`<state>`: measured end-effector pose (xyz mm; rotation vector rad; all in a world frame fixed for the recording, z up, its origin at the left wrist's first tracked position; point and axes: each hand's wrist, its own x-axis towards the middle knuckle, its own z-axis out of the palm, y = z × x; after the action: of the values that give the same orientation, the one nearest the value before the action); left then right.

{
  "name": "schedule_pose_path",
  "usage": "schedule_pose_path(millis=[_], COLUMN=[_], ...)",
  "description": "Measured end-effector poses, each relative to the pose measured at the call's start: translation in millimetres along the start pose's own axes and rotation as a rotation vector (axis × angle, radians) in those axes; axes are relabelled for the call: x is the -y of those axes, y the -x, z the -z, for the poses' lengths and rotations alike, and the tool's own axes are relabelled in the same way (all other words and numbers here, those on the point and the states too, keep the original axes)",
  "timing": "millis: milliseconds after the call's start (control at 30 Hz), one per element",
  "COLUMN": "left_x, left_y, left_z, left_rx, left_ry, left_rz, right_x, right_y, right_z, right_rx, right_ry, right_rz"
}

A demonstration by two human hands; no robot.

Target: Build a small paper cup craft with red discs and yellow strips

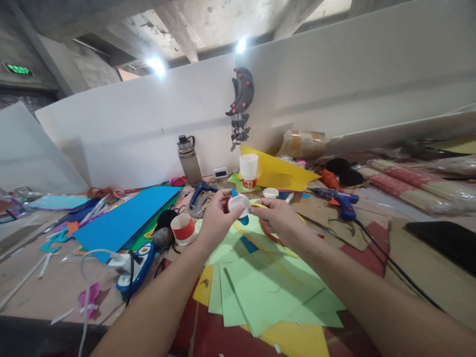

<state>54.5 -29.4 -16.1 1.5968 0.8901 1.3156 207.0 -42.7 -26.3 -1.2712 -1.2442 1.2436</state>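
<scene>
My left hand is closed on a small white paper cup piece, its round face turned toward me. Blue paper bits stick out at its top and bottom. Close on the right, my right hand pinches a thin yellow paper strip at the cup piece's edge. An orange-red strip curves below those fingers; whether they hold it too I cannot tell. Light green paper sheets lie under both hands, with a small blue paper piece on top.
A cut red-and-white cup stands left, near blue card and a power strip. Behind are stacked paper cups, a bottle and yellow card. A blue glue gun with a trailing cord lies right.
</scene>
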Motion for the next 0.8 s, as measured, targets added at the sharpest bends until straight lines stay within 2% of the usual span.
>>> schedule_pose_path(millis=[133, 300, 400, 500, 667, 800], left_x=[5.2, 12.8, 13.2, 12.2, 8.5, 4.7], left_y=[-2.5, -5.2, -6.2, -5.7, -0.5, 4.3], left_z=[1.5, 2.4, 2.4, 1.4, -1.6, -5.3], left_rx=[0.040, 0.060, 0.063, 0.031, 0.040, -0.042], left_ry=[0.152, 0.379, 0.414, 0.332, 0.021, -0.164], left_rz=[0.104, 0.307, 0.341, 0.283, 0.053, -0.027], right_x=[3.1, 4.3, 3.5, 1.2, -3.0, -3.9], right_y=[-0.2, 1.8, 1.7, -0.5, -1.0, 4.7], right_z=[0.1, -2.1, -2.0, -0.7, -0.5, -4.5], right_rx=[0.062, 0.036, 0.031, -0.006, -0.056, -0.191], right_ry=[-0.071, 0.034, 0.097, 0.207, 0.390, 0.557], right_rz=[-0.022, 0.048, 0.058, 0.102, 0.240, 0.381])
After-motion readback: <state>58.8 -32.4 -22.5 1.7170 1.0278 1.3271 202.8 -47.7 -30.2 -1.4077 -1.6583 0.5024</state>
